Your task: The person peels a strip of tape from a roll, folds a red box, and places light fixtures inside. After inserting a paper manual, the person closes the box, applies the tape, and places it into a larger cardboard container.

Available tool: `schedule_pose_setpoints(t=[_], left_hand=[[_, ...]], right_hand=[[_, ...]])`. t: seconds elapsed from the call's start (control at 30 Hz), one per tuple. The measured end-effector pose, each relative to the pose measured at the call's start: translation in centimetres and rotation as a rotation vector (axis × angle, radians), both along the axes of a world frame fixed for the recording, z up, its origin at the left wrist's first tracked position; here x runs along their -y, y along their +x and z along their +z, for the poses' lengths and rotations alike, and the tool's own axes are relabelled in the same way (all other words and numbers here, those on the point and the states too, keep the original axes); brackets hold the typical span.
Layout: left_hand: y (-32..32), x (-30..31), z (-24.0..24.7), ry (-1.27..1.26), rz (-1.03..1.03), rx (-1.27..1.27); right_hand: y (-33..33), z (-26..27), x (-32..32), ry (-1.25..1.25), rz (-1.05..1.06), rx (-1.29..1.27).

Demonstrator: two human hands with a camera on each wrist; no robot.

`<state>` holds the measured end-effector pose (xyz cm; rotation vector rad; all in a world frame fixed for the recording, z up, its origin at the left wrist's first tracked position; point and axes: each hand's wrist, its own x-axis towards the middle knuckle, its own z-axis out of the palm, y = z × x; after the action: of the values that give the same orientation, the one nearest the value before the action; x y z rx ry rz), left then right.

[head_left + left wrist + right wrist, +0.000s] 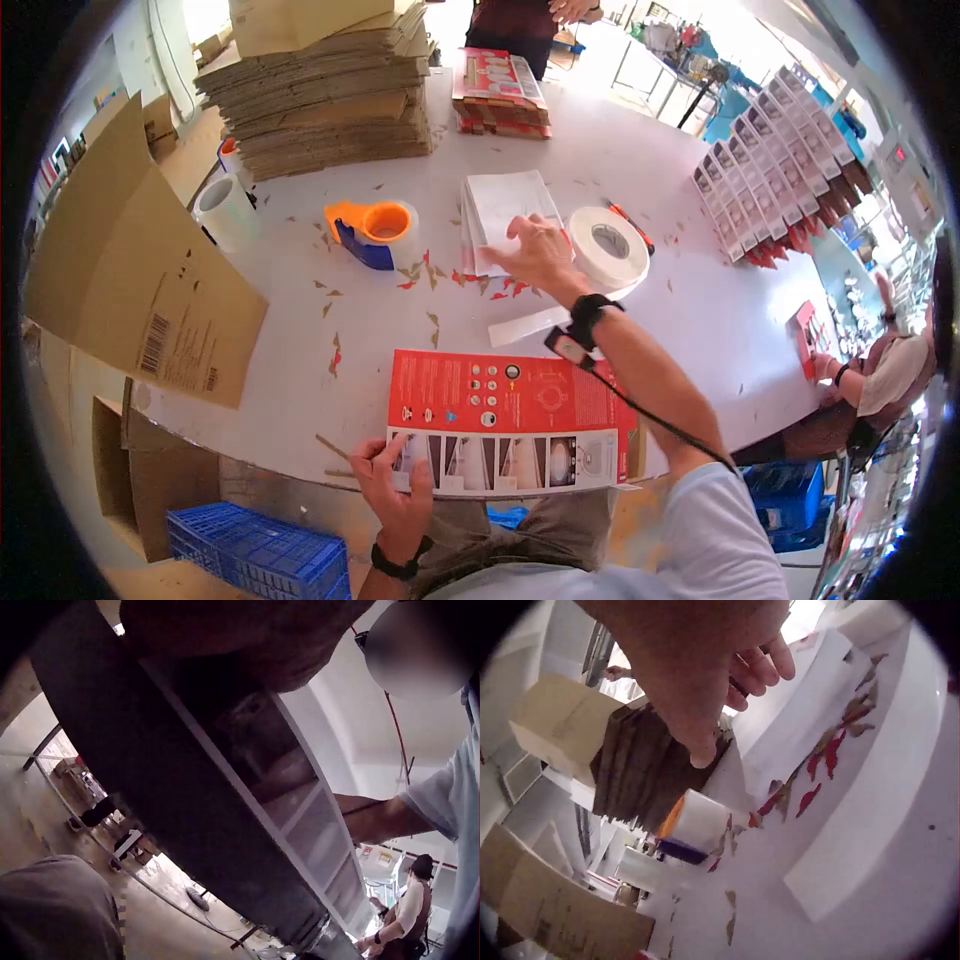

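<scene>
A red and white printed cardboard piece (500,390) lies at the table's front edge, with a row of photo panels along its near side. My left hand (395,490) rests on its near left corner, fingertips on the white panel strip. In the left wrist view that hand is dark at the top, over the framed panels (315,832). My right hand (540,250) reaches over a stack of white sheets (510,195), fingers loosely bent and nothing held. The right wrist view shows its thumb and fingers beside the white sheets (795,712).
Right of the sheets lies a large white tape roll (608,245), its loose end (525,325) reaching toward the red cardboard. An orange and blue tape dispenser (375,230), flat cardboard stacks (330,110) and printed boxes (770,165) stand around. Other people are at the far and right sides.
</scene>
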<state>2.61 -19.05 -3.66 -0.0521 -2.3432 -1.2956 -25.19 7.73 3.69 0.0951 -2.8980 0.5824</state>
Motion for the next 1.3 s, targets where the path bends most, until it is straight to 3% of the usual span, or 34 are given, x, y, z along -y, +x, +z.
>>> schedule_pose_setpoints(t=[0.17, 0.37, 0.47, 0.5, 0.7, 0.8, 0.9, 1.0, 1.07, 1.13, 1.23, 1.3], left_hand=[[-0.4, 0.1, 0.0, 0.064, -0.029, 0.014], [-1.2, 0.5, 0.1, 0.055, -0.112, 0.015], [-1.1, 0.5, -0.6, 0.066, -0.102, -0.001], [-1.1, 0.4, -0.7, 0.085, -0.097, -0.003], [-0.9, 0.3, -0.5, 0.099, -0.08, -0.005], [-0.9, 0.2, -0.3, 0.128, -0.091, 0.003], [-0.8, 0.3, -0.5, 0.121, -0.081, -0.005], [-0.9, 0.1, -0.2, 0.129, -0.073, -0.001], [-1.0, 0.2, -0.6, 0.12, -0.071, -0.003], [-1.0, 0.2, -0.8, 0.107, -0.076, -0.008], [-0.9, 0.1, -0.5, 0.102, -0.066, -0.02], [-0.9, 0.0, -0.4, 0.106, -0.059, -0.018]], right_hand=[[-2.7, -2.6, 0.2, -0.005, -0.055, 0.056], [-2.6, -1.5, -2.4, -0.346, 0.003, 0.243], [-1.6, -1.7, -2.5, -0.184, 0.043, 0.065], [-0.5, -1.9, -1.9, -0.167, 0.075, -0.114], [2.3, -2.4, -2.1, 0.068, 0.158, -0.164], [4.4, -0.7, -3.1, -0.003, 0.209, -0.195], [4.2, -0.5, -6.0, -0.037, -0.038, -0.327], [3.3, -0.9, -9.4, -0.127, -0.348, -0.015], [2.8, -1.5, -10.8, -0.55, -0.414, 0.185], [2.0, -2.7, -11.4, -0.891, -0.373, 0.282], [1.3, -3.8, -11.0, -1.005, -0.381, 0.283], [2.0, -2.8, -11.6, -1.141, -0.275, 0.326]])
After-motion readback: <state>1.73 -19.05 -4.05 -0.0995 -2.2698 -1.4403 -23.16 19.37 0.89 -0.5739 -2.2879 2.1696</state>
